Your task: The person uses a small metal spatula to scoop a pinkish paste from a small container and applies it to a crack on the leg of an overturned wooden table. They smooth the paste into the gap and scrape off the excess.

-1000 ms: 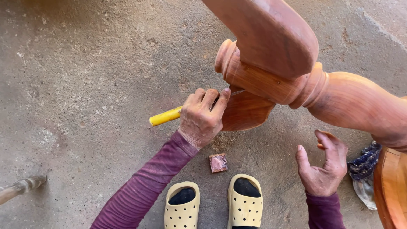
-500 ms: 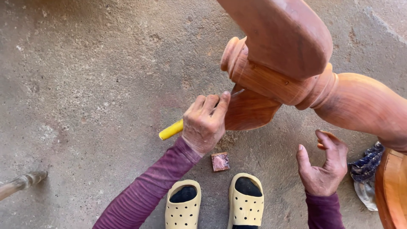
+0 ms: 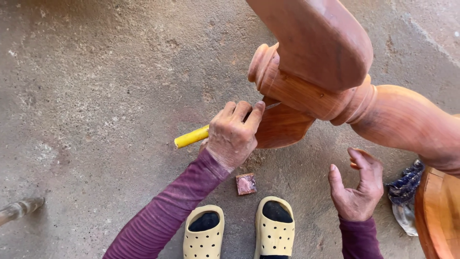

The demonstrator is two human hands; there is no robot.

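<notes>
Left hand (image 3: 234,134) still grips the yellow-handled tool (image 3: 191,137), slightly lower; right hand (image 3: 358,187) stays open.

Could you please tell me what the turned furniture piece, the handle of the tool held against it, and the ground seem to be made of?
Turned furniture piece: looks like reddish-brown wood, smooth with a low sheen; faint grain shows. Tool handle, gripped by the left hand: bright yellow, probably plastic, though painted wood is possible. Ground: rough, mottled grey, apparently bare concrete.
</notes>
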